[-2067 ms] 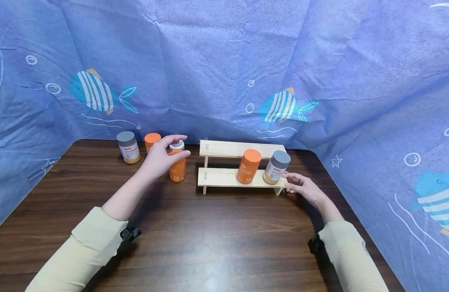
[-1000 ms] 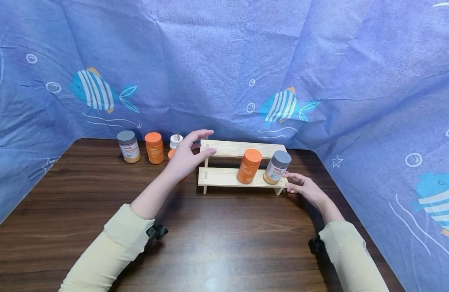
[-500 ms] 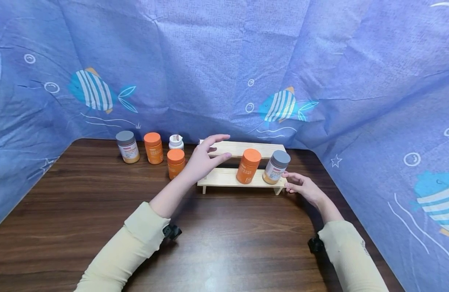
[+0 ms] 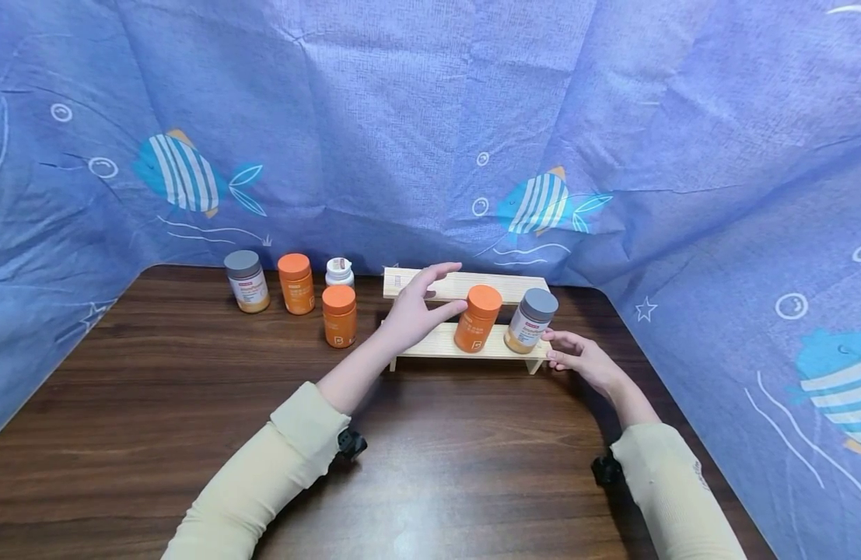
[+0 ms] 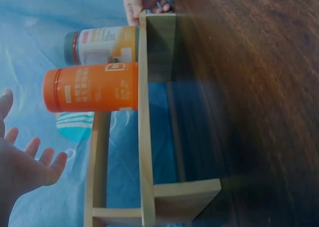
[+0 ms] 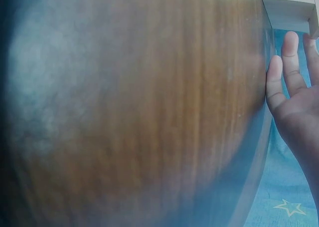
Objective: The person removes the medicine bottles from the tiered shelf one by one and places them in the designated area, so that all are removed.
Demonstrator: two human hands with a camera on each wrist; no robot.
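Left hand (image 4: pixel 414 313), wide, has neared the orange jar (image 4: pixel 477 320); right hand (image 4: pixel 587 362) grips shelf edge (image 4: pixel 543 353).

We are looking at a person whose left sleeve (image 4: pixel 251 486) and right sleeve (image 4: pixel 671 490) are showing the same pale cream cloth, with broad cuffs (image 4: pixel 309 424). On the right, we are noticing fine ribbing and a small dark marking (image 4: pixel 700 475). Beside the cuffs, a left black device (image 4: pixel 351 445) and a right black device (image 4: pixel 607 470) are sitting, both small and blocky.
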